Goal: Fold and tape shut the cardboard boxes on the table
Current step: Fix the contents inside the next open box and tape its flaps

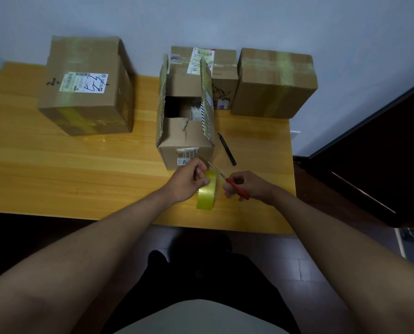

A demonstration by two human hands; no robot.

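- Left hand [189, 180]: fingers curled, pinching the upper edge of the yellow tape roll [207, 192], which stands on edge on the table [68, 165].
- Right hand [245, 185]: fingers wrapped round the red handles of the scissors [227, 180]; blades point up-left past the left fingertips.
- Open box [185, 121]: just beyond both sets of fingers, long flaps upright.
- Taped boxes: left box [85, 88], right box [273, 85], back box [221, 75].
- Black pen [226, 148]: beyond the right fingers, beside the open box.

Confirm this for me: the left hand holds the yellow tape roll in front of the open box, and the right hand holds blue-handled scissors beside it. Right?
Not quite: the scissors have red handles, not blue. The head view shows it. The rest stands: the left hand holds the yellow tape roll in front of the open box, and the right hand holds the scissors beside the roll.
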